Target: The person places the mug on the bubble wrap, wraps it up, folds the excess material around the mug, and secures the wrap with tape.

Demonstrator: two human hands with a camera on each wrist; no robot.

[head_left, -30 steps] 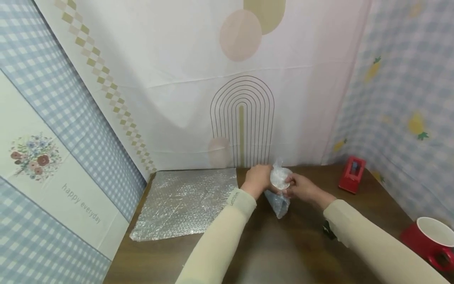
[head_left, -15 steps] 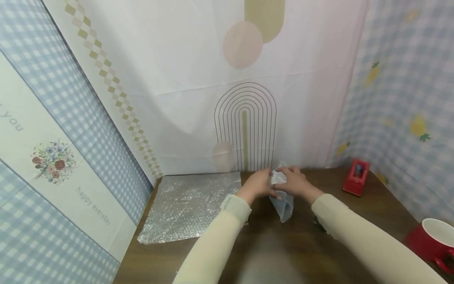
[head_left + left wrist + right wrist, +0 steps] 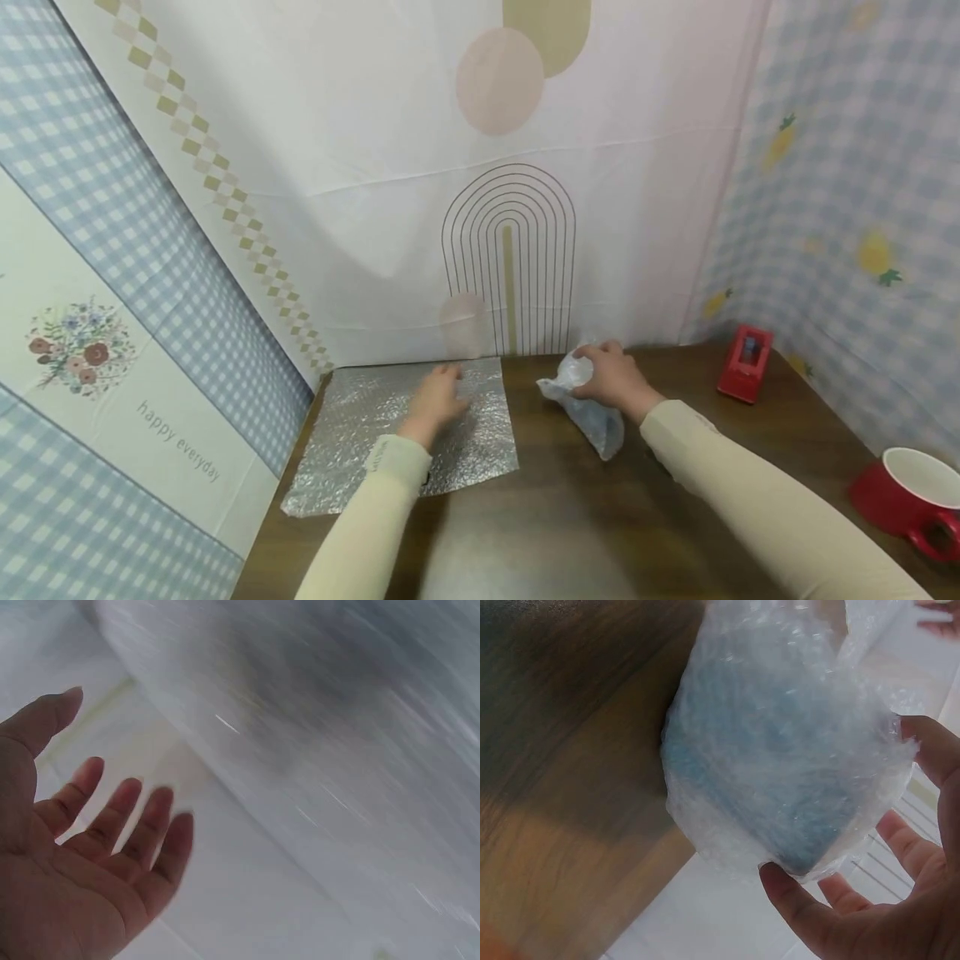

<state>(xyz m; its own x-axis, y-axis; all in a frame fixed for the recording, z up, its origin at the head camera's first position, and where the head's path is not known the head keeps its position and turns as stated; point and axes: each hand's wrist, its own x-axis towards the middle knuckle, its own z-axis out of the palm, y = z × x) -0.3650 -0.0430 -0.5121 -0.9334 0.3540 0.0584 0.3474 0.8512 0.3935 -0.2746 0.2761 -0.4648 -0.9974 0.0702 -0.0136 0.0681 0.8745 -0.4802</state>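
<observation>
My left hand (image 3: 435, 402) is over the flat sheet of bubble wrap (image 3: 480, 433) on the left of the table; whether it touches the sheet cannot be told. Its fingers (image 3: 154, 832) are spread and hold nothing. Farther right, a bubble-wrapped bundle (image 3: 592, 417) lies on the table, with a loose flap of wrap pointing left. My right hand (image 3: 617, 379) grips its far end, thumb and fingers bent around it. Something blue with a straight edge shows through the wrapping (image 3: 780, 750) in the right wrist view; its kind is hidden.
A red tape dispenser (image 3: 745, 365) stands at the back right of the wooden table (image 3: 540, 517). Nearer, at the right edge, is a red mug (image 3: 903, 496) with a white inside. Patterned cloths (image 3: 375, 192) hang behind and at both sides.
My left hand has left the bundle and moved left over the bubble wrap sheet. My right hand stays on the bundle, whose loose flap has opened out to the left.
</observation>
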